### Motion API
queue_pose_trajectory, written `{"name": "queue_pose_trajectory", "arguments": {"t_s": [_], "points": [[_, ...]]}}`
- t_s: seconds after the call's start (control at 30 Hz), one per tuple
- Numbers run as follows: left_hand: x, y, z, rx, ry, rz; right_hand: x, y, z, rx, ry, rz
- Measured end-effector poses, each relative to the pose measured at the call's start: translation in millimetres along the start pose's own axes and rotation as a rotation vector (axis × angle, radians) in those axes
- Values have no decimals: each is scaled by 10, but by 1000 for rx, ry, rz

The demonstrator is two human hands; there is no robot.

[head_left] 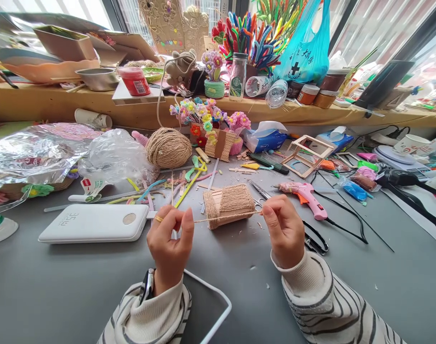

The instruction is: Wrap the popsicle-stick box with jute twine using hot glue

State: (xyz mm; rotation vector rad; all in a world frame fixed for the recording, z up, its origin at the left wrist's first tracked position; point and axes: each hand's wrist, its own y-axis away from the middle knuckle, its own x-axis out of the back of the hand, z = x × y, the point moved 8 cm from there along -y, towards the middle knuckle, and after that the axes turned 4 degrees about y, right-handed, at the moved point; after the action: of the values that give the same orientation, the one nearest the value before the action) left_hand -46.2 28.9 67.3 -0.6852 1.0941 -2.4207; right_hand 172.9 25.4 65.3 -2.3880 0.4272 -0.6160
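Note:
My left hand (170, 243) and my right hand (284, 229) each pinch one end of a thin wooden stick (227, 217), held level between them above the grey table (60, 286). Just behind the stick lies a small twine-wrapped block (229, 204). Both hands have closed fingers, and striped sleeves cover my wrists. A ball of jute twine (168, 148) rests farther back, left of centre.
A white power bank (94, 222) lies to the left with a white cable (214, 296). Scissors (311, 236) and a pink glue gun (305, 195) sit to the right. Pipe-cleaner flowers (207, 119), a tissue pack (264, 138), plastic bags and craft clutter fill the back.

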Motion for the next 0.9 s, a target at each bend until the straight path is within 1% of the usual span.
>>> {"name": "queue_pose_trajectory", "arguments": {"t_s": [0.13, 0.2, 0.27, 0.33, 0.4, 0.47, 0.53, 0.57, 0.63, 0.73, 0.77, 0.8, 0.9], "points": [[102, 21, 58, -52, 106, 118, -40, 2, -18, 9, -19, -35], [128, 31, 75, -71, 131, 152, -55, 4, -20, 10, -26, -55], [136, 25, 83, -72, 156, 149, -62, 6, -10, 3, -34, -67], [138, -15, 83, -59, 177, 117, -65, 10, 12, -13, -59, -70], [134, -106, 56, -28, 155, 60, -65, 16, 39, -35, -101, -63], [96, -248, -39, 36, -19, -38, -74, 21, 66, -66, -149, -68], [50, -417, -189, 82, -190, -124, -112, 24, 79, -99, -231, -113], [3, -500, -270, 81, -263, -178, -151, 27, 75, -117, -297, -164], [-145, -631, -419, 19, -392, -307, -261, 45, 39, -153, -473, -312], [-421, -683, -658, -50, -506, -528, -447, 134, -62, -234, -722, -598], [-484, -677, -730, -53, -563, -571, -498, 179, -97, -268, -781, -688], [-530, -667, -783, -57, -614, -598, -544, 229, -133, -303, -834, -776], [-597, -643, -842, -57, -689, -601, -632, 380, -248, -380, -975, -998]]}}
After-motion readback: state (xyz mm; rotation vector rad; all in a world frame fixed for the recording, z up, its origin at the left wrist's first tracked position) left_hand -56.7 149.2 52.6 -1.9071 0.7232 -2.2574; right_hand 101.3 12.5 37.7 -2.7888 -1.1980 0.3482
